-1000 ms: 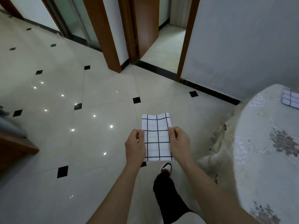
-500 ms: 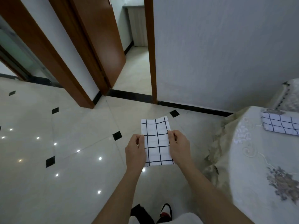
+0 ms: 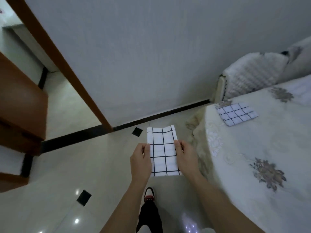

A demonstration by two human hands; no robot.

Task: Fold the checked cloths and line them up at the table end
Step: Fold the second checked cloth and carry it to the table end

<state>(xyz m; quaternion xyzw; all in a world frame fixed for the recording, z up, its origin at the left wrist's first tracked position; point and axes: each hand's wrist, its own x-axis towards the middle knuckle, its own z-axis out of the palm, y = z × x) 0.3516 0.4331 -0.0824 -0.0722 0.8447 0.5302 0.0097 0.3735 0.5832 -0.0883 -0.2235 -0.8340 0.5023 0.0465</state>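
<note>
I hold a folded white cloth with black checks [image 3: 162, 152] flat in the air over the floor, in front of me. My left hand [image 3: 141, 161] pinches its left edge and my right hand [image 3: 186, 157] pinches its right edge. To the right stands the table under a pale flowered tablecloth [image 3: 252, 174]. A second folded checked cloth [image 3: 236, 116] lies on the table near its far end, apart from my hands.
A grey wall [image 3: 151, 56] with a black skirting faces me. A brown door frame [image 3: 55, 61] and open door [image 3: 20, 106] stand at the left. A quilted chair back [image 3: 252, 73] sits behind the table. Glossy tiled floor [image 3: 67, 174] lies below.
The view has swung right towards the table, so the wall and table end have come closer. The second cloth on the table shows fully. My grip on the held cloth is the same.
</note>
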